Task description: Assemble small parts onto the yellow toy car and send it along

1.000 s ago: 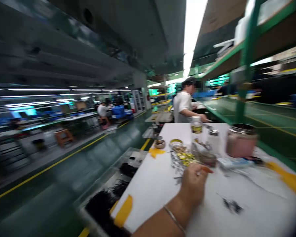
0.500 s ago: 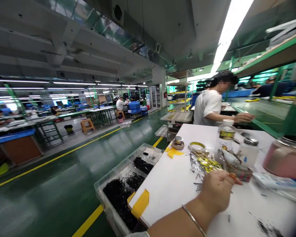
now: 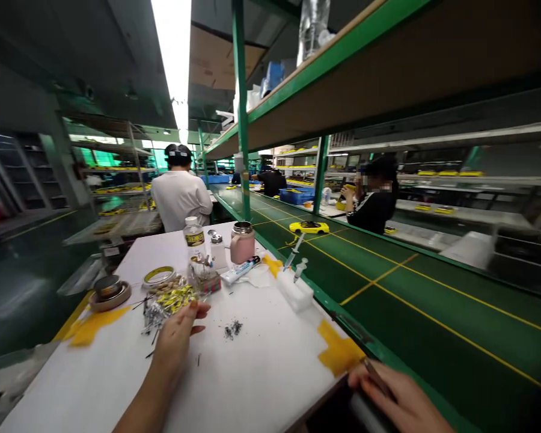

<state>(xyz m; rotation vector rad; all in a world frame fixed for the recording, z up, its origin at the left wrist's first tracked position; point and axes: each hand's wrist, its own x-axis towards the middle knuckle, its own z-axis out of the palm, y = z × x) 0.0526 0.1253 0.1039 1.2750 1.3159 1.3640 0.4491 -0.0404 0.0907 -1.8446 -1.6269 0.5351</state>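
My left hand (image 3: pixel 175 337) lies on the white table (image 3: pixel 261 373), fingertips apart at the edge of a pile of small metal pins and yellow pieces (image 3: pixel 166 300). Nothing shows between its fingers. My right hand (image 3: pixel 397 397) is at the table's near right corner, over a dark object, with a thin dark tool (image 3: pixel 377 377) between its fingers. A small heap of dark specks (image 3: pixel 232 329) lies right of the left hand.
Behind the pile stand a tape roll (image 3: pixel 158 275), a round tin (image 3: pixel 109 288), a clear bottle (image 3: pixel 193 237), a pink jar (image 3: pixel 242 242), a tube (image 3: pixel 240 269) and a white block (image 3: pixel 294 291). A green conveyor (image 3: pixel 410 300) with a yellow toy car (image 3: pixel 309 227) runs on the right. Two people (image 3: pixel 180 195) (image 3: pixel 374 204) work beyond.
The view has swung right, from the aisle to the conveyor and shelves. My left hand has stayed at the pile. My right hand has come into view at the bottom right.
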